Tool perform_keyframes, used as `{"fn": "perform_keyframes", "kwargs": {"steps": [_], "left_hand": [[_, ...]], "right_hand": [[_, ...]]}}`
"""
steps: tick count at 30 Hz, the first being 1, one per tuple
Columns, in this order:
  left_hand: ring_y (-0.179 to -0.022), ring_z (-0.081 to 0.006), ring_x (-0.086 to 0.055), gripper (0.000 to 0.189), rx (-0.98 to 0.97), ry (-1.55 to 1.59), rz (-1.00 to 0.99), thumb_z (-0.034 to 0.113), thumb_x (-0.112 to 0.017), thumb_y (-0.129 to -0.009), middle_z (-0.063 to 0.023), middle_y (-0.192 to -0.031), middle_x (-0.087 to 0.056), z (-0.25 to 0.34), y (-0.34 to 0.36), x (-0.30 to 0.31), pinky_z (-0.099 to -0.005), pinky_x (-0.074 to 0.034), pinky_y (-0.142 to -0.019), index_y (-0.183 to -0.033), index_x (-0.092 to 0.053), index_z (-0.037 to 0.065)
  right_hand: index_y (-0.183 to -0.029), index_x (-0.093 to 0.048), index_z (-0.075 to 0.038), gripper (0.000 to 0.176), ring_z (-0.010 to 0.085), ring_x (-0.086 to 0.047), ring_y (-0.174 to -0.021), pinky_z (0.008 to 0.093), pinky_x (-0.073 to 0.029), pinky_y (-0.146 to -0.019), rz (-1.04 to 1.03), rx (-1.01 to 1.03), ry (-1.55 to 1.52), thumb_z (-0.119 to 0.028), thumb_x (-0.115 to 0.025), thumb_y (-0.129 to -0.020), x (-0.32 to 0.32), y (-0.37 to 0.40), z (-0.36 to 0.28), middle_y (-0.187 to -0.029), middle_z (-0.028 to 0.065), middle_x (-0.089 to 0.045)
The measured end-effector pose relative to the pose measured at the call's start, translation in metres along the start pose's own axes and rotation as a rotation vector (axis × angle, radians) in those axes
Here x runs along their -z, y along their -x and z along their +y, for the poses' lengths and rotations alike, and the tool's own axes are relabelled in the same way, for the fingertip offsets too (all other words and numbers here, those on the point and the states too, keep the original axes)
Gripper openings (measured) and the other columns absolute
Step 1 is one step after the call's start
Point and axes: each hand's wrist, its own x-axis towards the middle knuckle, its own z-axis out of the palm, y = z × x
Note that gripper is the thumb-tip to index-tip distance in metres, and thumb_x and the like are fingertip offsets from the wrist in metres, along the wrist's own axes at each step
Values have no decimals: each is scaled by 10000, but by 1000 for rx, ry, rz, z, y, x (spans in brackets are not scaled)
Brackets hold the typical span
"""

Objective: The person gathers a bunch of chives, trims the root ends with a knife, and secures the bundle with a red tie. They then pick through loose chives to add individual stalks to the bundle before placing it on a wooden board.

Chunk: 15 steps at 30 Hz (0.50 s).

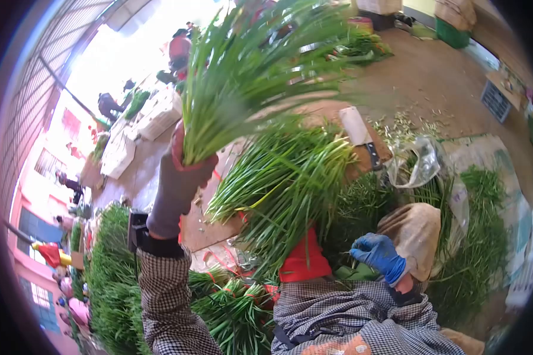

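My left hand [186, 171], in a greyish glove, is closed around the base of a large bunch of long green leafy stalks [243, 77], raised at the upper left with its tips blurred and fanned to the right. Below it, a loose heap of similar stalks [296, 183] lies over a wooden board [201, 228]. A cleaver [355, 127] with a black handle rests at the board's right side. My right hand [379, 255], in a blue glove, is low near my lap, beside a beige cloth [417, 234]. Its fingers are curled; whether they hold anything is hidden.
Tied green bundles [237, 302] lie at the lower left, beside a tall mass of greens [109, 266]. Right of the board are a clear plastic bag [417, 165] and loose greens [471, 236] on a sheet. People and white crates [119, 151] are farther back.
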Motion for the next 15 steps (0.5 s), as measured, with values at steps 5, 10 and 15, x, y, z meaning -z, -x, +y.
{"fn": "perform_keyframes", "kwargs": {"steps": [5, 10, 15], "left_hand": [[-553, -69, -544, 599, 184, -89, -97, 178, -723, -815, -10, -716, -615, -83, -17, 39, -240, -438, -471, -1347, -478, 51], [-719, -196, -650, 538, 441, -251, -304, 174, -709, -781, -114, -827, -681, -243, -6, 37, -308, -508, -641, -1275, -554, 26], [-825, -283, -687, 590, 197, -321, -336, 277, -752, -748, -170, -880, -703, -297, 8, 32, -371, -519, -796, -1244, -569, 16]], "right_hand": [[-752, -654, -72, 233, 322, -626, -696, 390, -497, -625, -59, 134, 31, -283, -750, -776, -25, -48, -35, -716, 119, -618], [-752, -654, -47, 209, 284, -603, -617, 368, -480, -575, -148, 214, -52, -211, -784, -762, -58, -88, -75, -690, 121, -597], [-714, -624, -23, 207, 251, -551, -570, 359, -445, -551, -261, 242, -29, -142, -788, -756, -84, -140, -102, -651, 111, -548]]}}
